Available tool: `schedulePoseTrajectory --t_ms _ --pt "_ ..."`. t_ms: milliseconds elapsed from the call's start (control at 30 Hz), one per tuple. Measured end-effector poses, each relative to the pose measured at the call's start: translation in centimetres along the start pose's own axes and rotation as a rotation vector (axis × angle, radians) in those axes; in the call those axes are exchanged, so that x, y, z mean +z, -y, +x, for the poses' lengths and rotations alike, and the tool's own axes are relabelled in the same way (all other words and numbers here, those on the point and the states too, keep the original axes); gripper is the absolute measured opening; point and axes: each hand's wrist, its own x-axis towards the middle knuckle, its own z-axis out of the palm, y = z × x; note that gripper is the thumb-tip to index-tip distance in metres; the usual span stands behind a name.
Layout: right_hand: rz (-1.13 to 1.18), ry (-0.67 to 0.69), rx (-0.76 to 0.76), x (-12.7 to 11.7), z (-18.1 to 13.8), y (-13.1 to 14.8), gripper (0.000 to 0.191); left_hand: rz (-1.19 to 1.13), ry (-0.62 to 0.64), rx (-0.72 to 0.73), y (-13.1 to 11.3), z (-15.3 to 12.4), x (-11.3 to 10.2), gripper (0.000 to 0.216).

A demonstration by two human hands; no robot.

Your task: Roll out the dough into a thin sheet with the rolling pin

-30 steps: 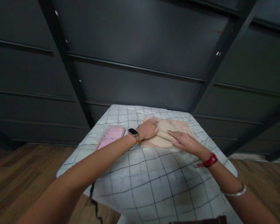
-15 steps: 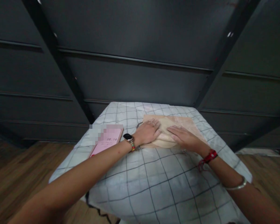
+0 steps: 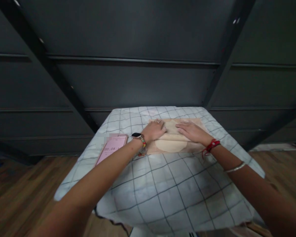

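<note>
A pink phone (image 3: 111, 148) lies flat on the left part of the checked tablecloth (image 3: 167, 187), with a dark panelled wall (image 3: 138, 82) directly behind the tablecloth and a wooden floor (image 3: 27, 184) below it.

dim, soft indoor light, mild blur

dark wall panels (image 3: 138, 82) swallow detail; the checked cloth (image 3: 162, 184) is brightest. wide-angle bending stretches the forearms at the lower edges; faint shadows.
</note>
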Motion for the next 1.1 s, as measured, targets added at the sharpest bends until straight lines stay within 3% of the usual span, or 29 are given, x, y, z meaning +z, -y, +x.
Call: schedulePoseTrajectory --t_ms 233,333,500,600,767,1100 --pt "-0.036 -0.096 -0.021 -1.1 -2.1 2.8 0.04 -0.046 -0.03 -0.012 -1.1 -2.1 0.0 0.037" --pt "-0.083 -0.156 -0.116 -1.6 -3.7 5.1 0.036 -0.072 -0.086 -0.011 -1.4 -2.7 -0.1 0.038" --pt "-0.221 -0.073 -0.23 -1.2 -5.2 7.9 0.022 -0.002 -0.19 0.177 -1.6 -4.6 -0.4 0.043" --pt "-0.29 -0.05 -0.232 -0.9 -4.9 7.9 0.019 0.035 -0.155 0.299 -1.9 -6.2 -0.3 0.055" --pt "-0.264 -0.14 -0.208 -0.9 -4.3 7.1 0.027 0.023 -0.114 0.278 -2.3 -7.5 0.5 0.068" --pt "-0.153 -0.177 -0.083 -0.6 -3.5 6.4 0.019 -0.162 -0.21 0.258 -3.4 -6.1 1.0 0.029"
